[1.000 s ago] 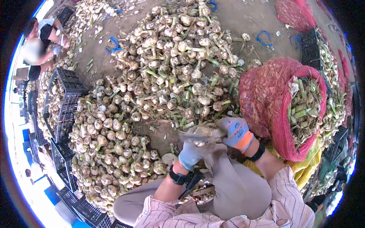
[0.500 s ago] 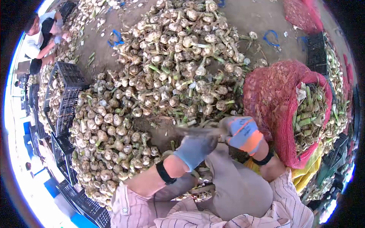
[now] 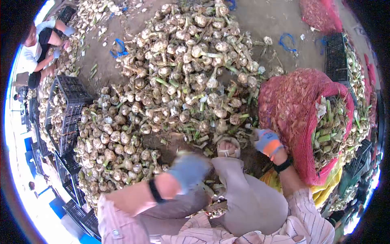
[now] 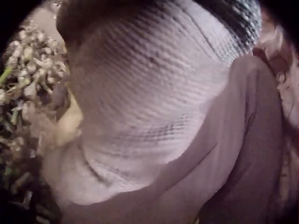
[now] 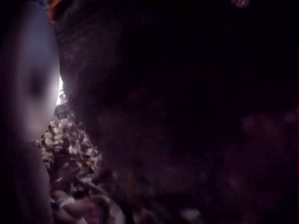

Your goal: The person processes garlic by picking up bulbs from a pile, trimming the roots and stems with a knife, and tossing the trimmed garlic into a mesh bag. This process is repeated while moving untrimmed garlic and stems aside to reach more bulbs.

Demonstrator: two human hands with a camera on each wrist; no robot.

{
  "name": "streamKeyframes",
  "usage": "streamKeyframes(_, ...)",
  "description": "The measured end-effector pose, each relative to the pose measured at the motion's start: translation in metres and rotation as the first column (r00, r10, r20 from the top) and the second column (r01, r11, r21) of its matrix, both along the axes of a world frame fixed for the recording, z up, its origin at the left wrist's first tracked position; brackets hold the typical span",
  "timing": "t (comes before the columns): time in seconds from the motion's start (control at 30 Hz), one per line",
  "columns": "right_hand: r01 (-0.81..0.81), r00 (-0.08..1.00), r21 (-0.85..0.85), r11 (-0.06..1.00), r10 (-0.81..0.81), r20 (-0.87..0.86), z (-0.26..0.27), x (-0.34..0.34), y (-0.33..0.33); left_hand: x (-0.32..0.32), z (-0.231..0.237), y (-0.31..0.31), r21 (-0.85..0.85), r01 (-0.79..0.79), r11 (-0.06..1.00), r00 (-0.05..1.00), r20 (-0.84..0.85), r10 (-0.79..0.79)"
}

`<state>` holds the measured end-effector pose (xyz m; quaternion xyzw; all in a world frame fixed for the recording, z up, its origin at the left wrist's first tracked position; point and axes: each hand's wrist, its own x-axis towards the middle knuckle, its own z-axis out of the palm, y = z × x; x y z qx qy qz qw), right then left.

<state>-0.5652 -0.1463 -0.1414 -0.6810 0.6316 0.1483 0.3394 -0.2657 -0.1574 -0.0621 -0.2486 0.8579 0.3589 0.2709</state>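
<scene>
Blurred by motion, my left hand (image 3: 189, 171) in a grey-blue glove passes over my left leg, near the heap of garlic bulbs (image 3: 118, 150). Its ribbed glove (image 4: 145, 93) fills much of the left wrist view, with a pale yellowish shape (image 4: 71, 119) at its edge. I cannot tell what either hand holds. My right hand (image 3: 268, 143), in a blue and orange glove, is beside the red mesh sack (image 3: 286, 105), its fingers toward the cut stalks on the ground. The right wrist view is mostly dark.
A large garlic pile (image 3: 191, 73) with stalks attached lies ahead. Cut stalks and leaves (image 3: 331, 130) fill the sack's mouth. Black crates (image 3: 73, 97) line the left, where another person (image 3: 38, 49) crouches. My sandalled foot (image 3: 227, 148) is between the hands. Blue straps (image 3: 287, 41) lie on the floor.
My hands were together over my knee around a blurred garlic bulb and stalk. They have parted: the left swung left and down, the right moved a little right toward the sack.
</scene>
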Motion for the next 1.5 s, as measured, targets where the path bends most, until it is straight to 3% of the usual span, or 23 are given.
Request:
streamKeyframes(0.07, 0.323, 0.917, -0.036, 0.946, -0.304, 0.258, -0.032, 0.0, 0.007, 0.063, 0.025, -0.016, 0.027, -0.207, 0.978, 0.944, 0.267, 0.193)
streamKeyframes(0.1, 0.477, 0.815, -0.028, 0.879, -0.43, 0.388, -0.044, 0.0, 0.003, 0.115, 0.026, -0.007, -0.074, -0.311, 0.948, 0.93, 0.181, 0.319)
streamKeyframes(0.2, 0.614, 0.753, -0.281, 0.738, -0.44, 0.489, -0.052, 0.029, -0.056, 0.241, 0.033, 0.039, -0.324, -0.225, 0.919, 0.554, 0.733, 0.394)
streamKeyframes(0.33, 0.212, 0.97, -0.396, 0.893, -0.241, -0.022, -0.076, 0.049, -0.165, 0.279, 0.092, 0.043, -0.198, -0.439, 0.876, 0.166, 0.941, 0.296)
streamKeyframes(0.37, 0.219, 0.971, -0.357, 0.908, -0.238, -0.012, -0.081, 0.052, -0.191, 0.29, 0.089, 0.052, -0.341, -0.491, 0.802, 0.102, 0.891, 0.442)
streamKeyframes(0.4, 0.223, 0.972, -0.317, 0.922, -0.235, -0.001, -0.086, 0.056, -0.212, 0.345, 0.063, 0.081, -0.381, -0.546, 0.746, 0.203, 0.804, 0.559)
streamKeyframes(0.47, 0.202, 0.978, -0.236, 0.951, -0.207, 0.006, -0.09, 0.058, -0.232, 0.279, 0.085, 0.053, -0.46, -0.724, 0.514, 0.246, 0.524, 0.815)
streamKeyframes(0.57, 0.179, 0.984, -0.12, 0.977, -0.179, 0.01, -0.127, 0.051, -0.246, 0.241, 0.072, 0.031, -0.372, -0.789, 0.489, 0.448, 0.197, 0.872)
streamKeyframes(0.67, -0.12, 0.991, -0.175, 0.977, 0.106, -0.086, -0.122, 0.054, -0.24, 0.195, 0.036, 0.0, -0.146, -0.872, 0.467, 0.464, 0.056, 0.884)
streamKeyframes(0.7, -0.37, 0.925, -0.155, 0.916, 0.349, -0.148, -0.108, 0.054, -0.234, 0.175, 0.023, -0.013, -0.069, -0.894, 0.443, 0.443, 0.012, 0.896)
streamKeyframes(0.73, 0.147, 0.987, -0.201, 0.969, -0.131, 0.091, -0.118, 0.063, -0.226, 0.146, 0.02, -0.033, 0.065, -0.929, 0.365, 0.369, 0.085, 0.925)
streamKeyframes(0.87, 0.318, 0.927, -0.373, 0.872, -0.203, 0.316, -0.12, 0.067, -0.182, 0.067, -0.039, -0.078, 0.647, -0.754, 0.113, 0.151, 0.003, 0.989)
streamKeyframes(0.9, 0.474, 0.826, -0.332, 0.815, -0.283, 0.487, -0.083, 0.074, -0.161, 0.038, -0.045, -0.082, 0.714, -0.669, -0.209, -0.109, 0.184, 0.977)
streamKeyframes(0.97, 0.53, 0.614, -0.21, 0.822, -0.201, 0.763, -0.05, 0.071, -0.116, -0.005, -0.044, -0.083, 0.872, -0.359, -0.334, -0.273, 0.244, 0.931)
streamKeyframes(1.03, 0.479, 0.455, -0.098, 0.873, -0.151, 0.877, -0.028, 0.08, -0.074, -0.033, -0.054, -0.074, 0.956, -0.121, -0.269, -0.276, 0.228, 0.934)
streamKeyframes(1.07, 0.407, 0.358, 0.037, 0.912, -0.197, 0.913, 0.004, 0.086, -0.058, -0.037, -0.057, -0.065, 0.958, -0.165, -0.234, -0.256, 0.188, 0.948)
streamKeyframes(1.17, 0.224, 0.604, -0.134, 0.965, -0.029, 0.797, 0.005, 0.077, -0.013, -0.043, -0.07, -0.039, 0.911, -0.368, -0.185, -0.205, 0.114, 0.972)
streamKeyframes(1.23, 0.152, 0.624, -0.072, 0.986, -0.04, 0.781, 0.03, 0.064, -0.003, -0.04, -0.056, -0.018, 0.918, -0.393, 0.043, -0.194, -0.129, 0.972)
streamKeyframes(1.27, 0.284, 0.583, 0.036, 0.958, -0.202, 0.787, 0.045, 0.06, 0.003, -0.038, -0.045, -0.011, 0.881, -0.458, 0.117, -0.149, -0.206, 0.967)
streamKeyframes(1.33, 0.182, 0.803, -0.159, 0.97, -0.054, 0.593, 0.078, 0.054, 0.0, -0.024, -0.058, 0.003, 0.237, -0.627, 0.742, 0.382, -0.737, 0.558)
streamKeyframes(1.4, -0.056, 0.908, -0.283, 0.958, 0.167, 0.384, 0.085, 0.058, -0.001, -0.029, -0.043, 0.009, 0.196, -0.618, 0.761, 0.442, -0.714, 0.543)
streamKeyframes(1.43, -0.182, 0.925, -0.322, 0.929, 0.273, 0.266, 0.089, 0.061, 0.0, -0.036, -0.027, 0.019, 0.557, -0.642, 0.527, 0.224, -0.521, 0.823)
streamKeyframes(1.5, -0.228, 0.922, -0.319, 0.92, 0.309, 0.232, 0.096, 0.068, 0.002, -0.036, -0.025, 0.029, 0.595, -0.655, 0.466, 0.142, -0.509, 0.849)
